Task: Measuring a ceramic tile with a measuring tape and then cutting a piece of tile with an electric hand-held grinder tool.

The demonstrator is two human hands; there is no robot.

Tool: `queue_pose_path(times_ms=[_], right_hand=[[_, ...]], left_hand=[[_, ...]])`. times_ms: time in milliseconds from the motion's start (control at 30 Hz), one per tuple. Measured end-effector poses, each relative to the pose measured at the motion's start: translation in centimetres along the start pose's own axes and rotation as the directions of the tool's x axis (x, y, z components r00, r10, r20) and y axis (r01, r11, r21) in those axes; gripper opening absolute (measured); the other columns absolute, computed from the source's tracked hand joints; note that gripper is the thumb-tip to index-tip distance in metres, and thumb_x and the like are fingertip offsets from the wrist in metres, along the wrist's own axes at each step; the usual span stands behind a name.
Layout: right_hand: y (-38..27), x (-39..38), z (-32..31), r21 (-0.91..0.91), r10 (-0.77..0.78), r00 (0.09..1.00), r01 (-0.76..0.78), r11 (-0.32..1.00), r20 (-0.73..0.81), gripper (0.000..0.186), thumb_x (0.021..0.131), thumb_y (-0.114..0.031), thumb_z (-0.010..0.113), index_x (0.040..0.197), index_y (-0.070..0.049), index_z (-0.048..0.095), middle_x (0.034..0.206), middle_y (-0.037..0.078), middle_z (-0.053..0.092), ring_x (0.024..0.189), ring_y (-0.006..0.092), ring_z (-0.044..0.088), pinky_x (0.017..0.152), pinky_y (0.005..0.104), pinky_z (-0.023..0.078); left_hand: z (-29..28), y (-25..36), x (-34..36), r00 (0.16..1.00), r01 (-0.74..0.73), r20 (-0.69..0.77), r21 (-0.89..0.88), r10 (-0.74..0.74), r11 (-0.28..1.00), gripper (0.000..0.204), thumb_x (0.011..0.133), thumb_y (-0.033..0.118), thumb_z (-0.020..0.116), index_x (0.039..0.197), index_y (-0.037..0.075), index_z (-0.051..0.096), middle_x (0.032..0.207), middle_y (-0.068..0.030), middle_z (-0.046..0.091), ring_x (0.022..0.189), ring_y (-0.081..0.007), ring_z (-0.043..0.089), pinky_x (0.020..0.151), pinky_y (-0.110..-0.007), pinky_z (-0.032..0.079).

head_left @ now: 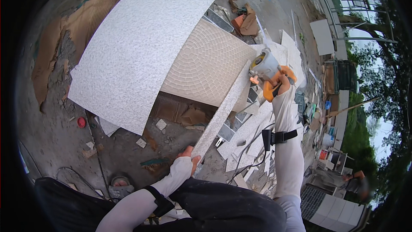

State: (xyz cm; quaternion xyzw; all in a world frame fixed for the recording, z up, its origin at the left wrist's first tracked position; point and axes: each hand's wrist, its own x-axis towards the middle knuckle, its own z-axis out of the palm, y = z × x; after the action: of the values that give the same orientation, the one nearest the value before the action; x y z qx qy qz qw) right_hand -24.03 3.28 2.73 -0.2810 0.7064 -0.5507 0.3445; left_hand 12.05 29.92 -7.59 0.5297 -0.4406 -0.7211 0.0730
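Note:
My right hand (pixel 283 86) is closed round the orange handle of a handheld circular tile cutter (pixel 269 66) with a grey body. The cutter is by the far end of a long narrow strip of speckled white tile (pixel 223 111); whether its blade touches the strip I cannot tell. My left hand (pixel 192 157) grips the near end of that strip, close to my knee. Beyond the strip lies a beige tile (pixel 211 62) with a fan-shaped cobble pattern. A large speckled white slab (pixel 133 51) partly covers it from the left.
Tile offcuts (pixel 244 146) are heaped right of the strip, with a black cable (pixel 249 161) running over them. Torn cardboard (pixel 92 15) borders the slab. A red cap-like object (pixel 81 122) is on the ground at left. Another person (pixel 358 184) is at the far right.

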Motion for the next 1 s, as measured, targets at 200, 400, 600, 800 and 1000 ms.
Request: queue_pose_path(times_ms=[200,400,600,800,1000], right_hand=[[-0.2,-0.5,0.2,0.030,0.044,0.999,-0.043,0.999,-0.009,0.006,0.086,-0.010,0.051,0.086,-0.005,0.051,0.068,0.004,0.050,0.054,0.0166,0.051,0.054,0.0327,0.051],[-0.2,-0.6,0.5,0.018,0.040,0.999,-0.040,0.999,0.012,0.006,0.086,-0.011,0.051,0.086,-0.005,0.051,0.067,0.004,0.050,0.054,0.0165,0.051,0.054,0.0322,0.050],[0.3,-0.2,0.1,0.008,0.041,0.999,-0.041,0.999,0.030,0.007,0.086,-0.011,0.051,0.086,-0.005,0.052,0.067,0.004,0.050,0.053,0.0163,0.051,0.053,0.0317,0.048],[-0.1,-0.9,0.3,-0.012,0.058,0.997,-0.057,0.998,0.046,0.007,0.086,-0.012,0.052,0.086,-0.005,0.052,0.066,0.004,0.050,0.053,0.0161,0.051,0.052,0.0312,0.047],[-1.2,-3.8,1.4,0.009,0.061,0.998,-0.061,0.998,0.006,0.011,0.087,-0.015,0.051,0.083,-0.005,0.052,0.062,0.004,0.050,0.053,0.0151,0.049,0.055,0.0310,0.047]], left_hand=[[-0.1,0.3,-0.1,1.000,0.008,0.002,0.028,-0.008,1.000,0.052,0.091,0.033,0.061,0.134,0.007,0.048,0.119,-0.0301,0.060,0.112,-0.0481,0.056,0.095,-0.050,0.046],[-0.3,0.6,-0.3,0.999,0.013,0.030,0.012,-0.013,1.000,0.050,0.091,0.032,0.061,0.132,0.007,0.049,0.115,-0.0304,0.061,0.109,-0.0486,0.058,0.093,-0.052,0.046],[-0.3,1.6,-0.7,0.997,0.033,-0.077,0.136,-0.023,0.990,0.033,0.092,0.026,0.062,0.117,0.006,0.055,0.102,-0.0218,0.067,0.098,-0.0421,0.064,0.084,-0.047,0.048],[-0.7,2.1,-0.7,0.997,0.068,-0.039,0.127,-0.064,0.990,0.038,0.092,0.029,0.062,0.120,0.005,0.054,0.110,-0.0249,0.064,0.105,-0.0438,0.061,0.087,-0.048,0.047],[-0.6,1.9,-0.6,0.997,0.074,-0.014,0.136,-0.072,0.988,0.053,0.091,0.035,0.061,0.133,0.006,0.048,0.117,-0.0307,0.060,0.112,-0.0478,0.057,0.094,-0.051,0.046]])
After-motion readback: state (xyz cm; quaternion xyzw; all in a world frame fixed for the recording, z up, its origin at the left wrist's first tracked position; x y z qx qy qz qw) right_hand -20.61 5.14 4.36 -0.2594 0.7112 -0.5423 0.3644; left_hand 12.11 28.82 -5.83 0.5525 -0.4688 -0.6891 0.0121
